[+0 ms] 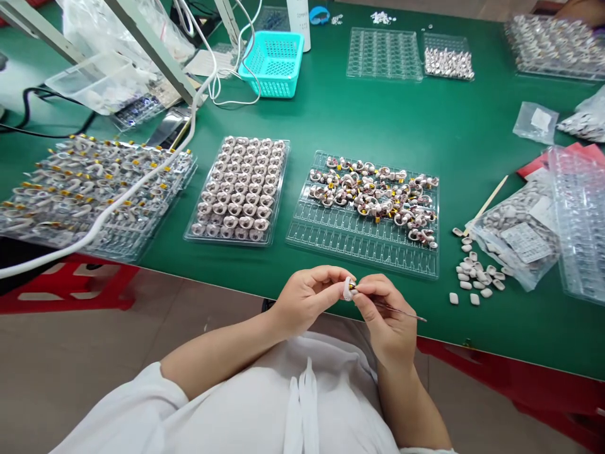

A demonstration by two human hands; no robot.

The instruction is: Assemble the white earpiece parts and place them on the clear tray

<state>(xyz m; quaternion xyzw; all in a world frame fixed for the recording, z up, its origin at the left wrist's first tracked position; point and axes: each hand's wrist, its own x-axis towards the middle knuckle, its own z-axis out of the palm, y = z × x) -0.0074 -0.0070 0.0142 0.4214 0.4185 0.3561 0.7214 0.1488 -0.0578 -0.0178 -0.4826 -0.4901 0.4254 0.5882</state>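
Note:
Between my two hands, just off the table's front edge, is a small white plastic housing (348,289) with a dark and yellow bit inside. My left hand (305,299) pinches it between thumb and fingertips. My right hand (388,315) is closed too, with thumb and finger at the housing's right side and a thin metal tool (401,311), perhaps tweezers, lying through its grip. Beyond my hands lies a clear tray (331,246) with a heap of similar white parts bearing dark and yellow pieces. Loose white caps (477,277) are scattered to the right.
Left of centre stands a tray of white housings in rows (241,183). Further left, a white cable (108,211) crosses a stack of filled trays (85,189). A turquoise basket (274,63) stands behind. A bag of caps (520,227) and clear trays (579,221) lie right.

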